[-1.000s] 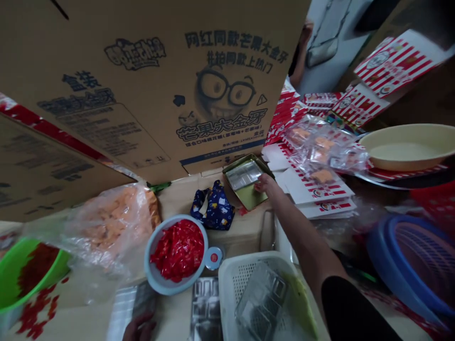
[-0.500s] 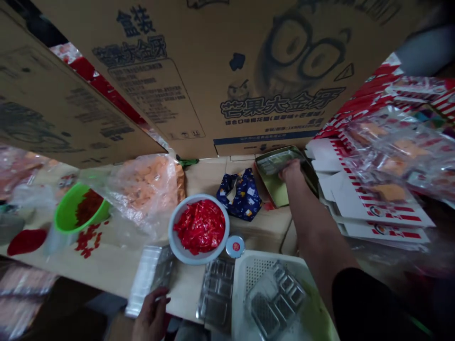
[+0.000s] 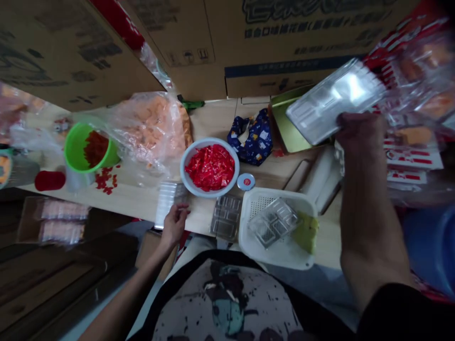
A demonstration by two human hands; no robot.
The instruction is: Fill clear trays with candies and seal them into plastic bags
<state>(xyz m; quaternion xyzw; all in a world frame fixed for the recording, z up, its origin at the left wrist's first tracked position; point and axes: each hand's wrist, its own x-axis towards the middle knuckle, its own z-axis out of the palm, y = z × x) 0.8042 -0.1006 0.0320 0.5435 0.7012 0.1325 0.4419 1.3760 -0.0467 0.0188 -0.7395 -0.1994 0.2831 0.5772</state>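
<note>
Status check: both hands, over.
Right hand gripping clear tray. Left hand by silvery stack, contact unclear. Clear tray partly hides gold tin.

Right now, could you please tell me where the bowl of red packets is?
In the head view, the bowl of red packets sits on the table, just left of centre, between the left hand and the dark-blue patterned cloth.

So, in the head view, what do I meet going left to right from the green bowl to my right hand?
Green bowl → left hand → blue bowl → white basket → right hand.
</note>
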